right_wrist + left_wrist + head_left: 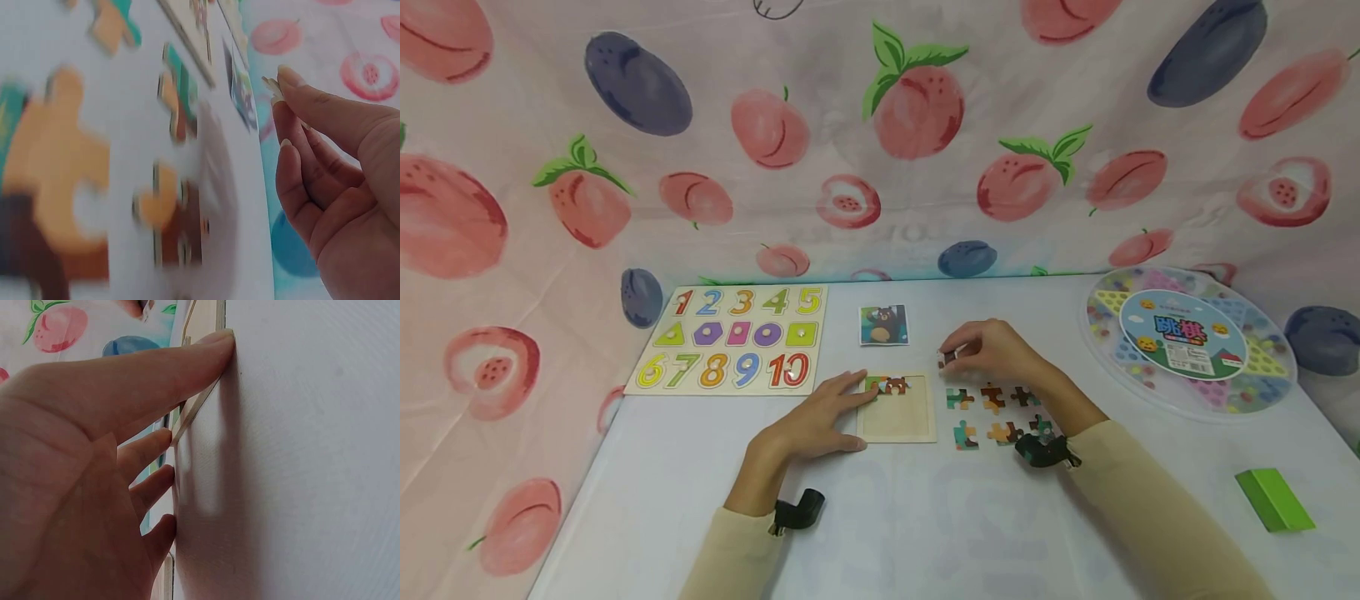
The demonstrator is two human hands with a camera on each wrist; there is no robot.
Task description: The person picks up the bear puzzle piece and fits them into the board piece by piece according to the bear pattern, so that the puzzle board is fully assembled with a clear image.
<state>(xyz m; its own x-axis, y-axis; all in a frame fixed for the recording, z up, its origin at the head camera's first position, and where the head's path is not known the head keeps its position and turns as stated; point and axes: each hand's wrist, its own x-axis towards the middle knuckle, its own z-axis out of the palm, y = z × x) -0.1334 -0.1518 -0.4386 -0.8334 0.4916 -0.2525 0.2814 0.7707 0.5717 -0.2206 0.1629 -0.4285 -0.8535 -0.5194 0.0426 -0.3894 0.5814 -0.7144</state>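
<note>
My right hand [996, 352] pinches a small jigsaw piece [947, 358] between thumb and fingers, above the table just past the right corner of a shallow wooden puzzle tray [897, 423]. In the right wrist view the held piece [273, 89] shows mostly edge-on. My left hand [812, 418] rests at the tray's left side with fingers spread, its thumb [215, 350] touching the wooden edge. A few joined pieces [891, 385] lie along the tray's far side, partly behind a fingertip. Several loose jigsaw pieces [992, 397] lie right of the tray, some under my right wrist.
A small bear picture card [884, 325] lies beyond the tray. At the back left is a number-and-shape board [727, 340]; at the back right, a round Chinese checkers set [1187, 342]. A green block [1275, 500] sits near the right edge. Fruit-patterned cloth [850, 125] hangs behind.
</note>
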